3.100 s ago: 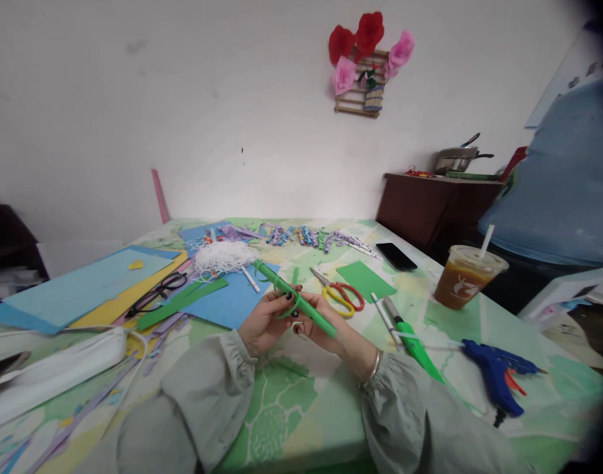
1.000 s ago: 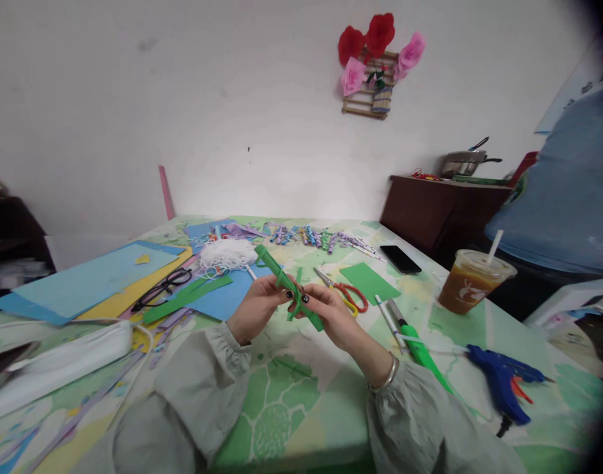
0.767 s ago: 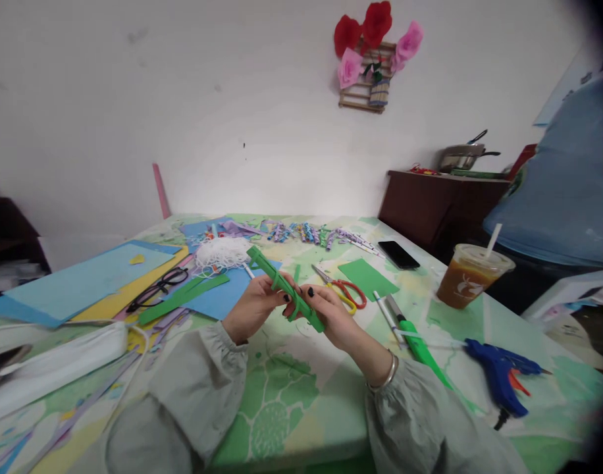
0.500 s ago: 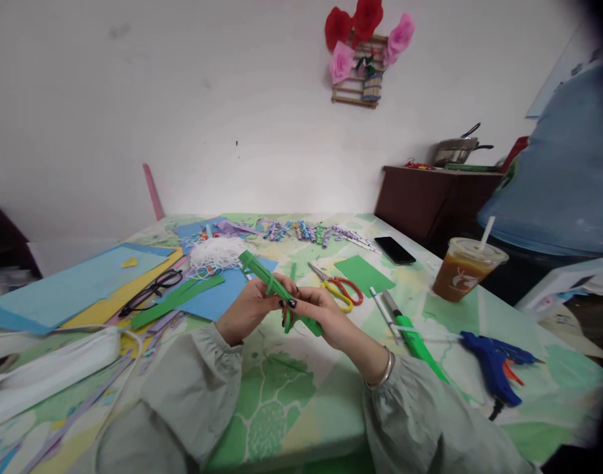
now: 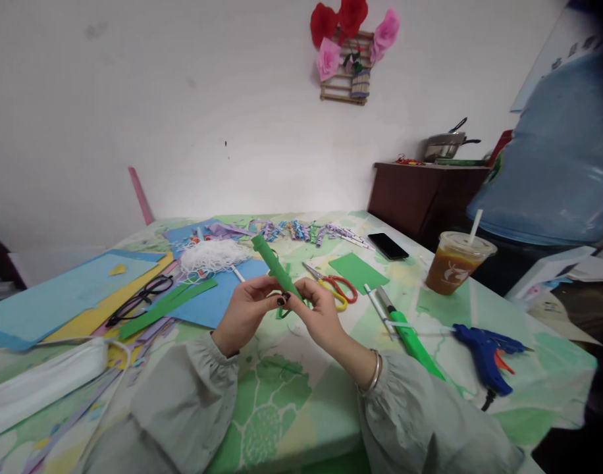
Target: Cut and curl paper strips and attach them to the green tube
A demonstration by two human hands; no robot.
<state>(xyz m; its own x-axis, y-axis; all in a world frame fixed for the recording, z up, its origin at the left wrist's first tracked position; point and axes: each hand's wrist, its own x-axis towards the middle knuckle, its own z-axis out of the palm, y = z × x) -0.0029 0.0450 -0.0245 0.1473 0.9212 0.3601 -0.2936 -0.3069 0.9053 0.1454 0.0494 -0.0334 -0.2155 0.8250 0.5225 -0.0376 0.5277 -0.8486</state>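
Table, patterned cloth, fills lower half of frame. Blue sheets etc. at L, glue gun lower R.

L hand, ctr: fingers & thumb pinched narrow on green roll. R hand, just R of ctr: likewise closed on same roll, thumb tip near L thumb. Exact finger contact underneath: can't tell, hidden.

Green roll: ctr of frame, held above cloth, tilted, far end toward upper L; lower end hidden by R hand. Looks like rolled paper/thin card. Est.: v. light, dry, low slip risk; fairly stiff lengthwise, soft across. Hard squeeze prob. dents or flattens it; loose grip may let wrap spring open. Best hold: mid-length, light pinch either side of seam (seam not clearly seen), far end left free.

Scissors, on cloth R of roll, apart from it.

Green curl, just below fingers: thin, bendy, prob. tears or creases if tugged; take flat betw. fingertips.
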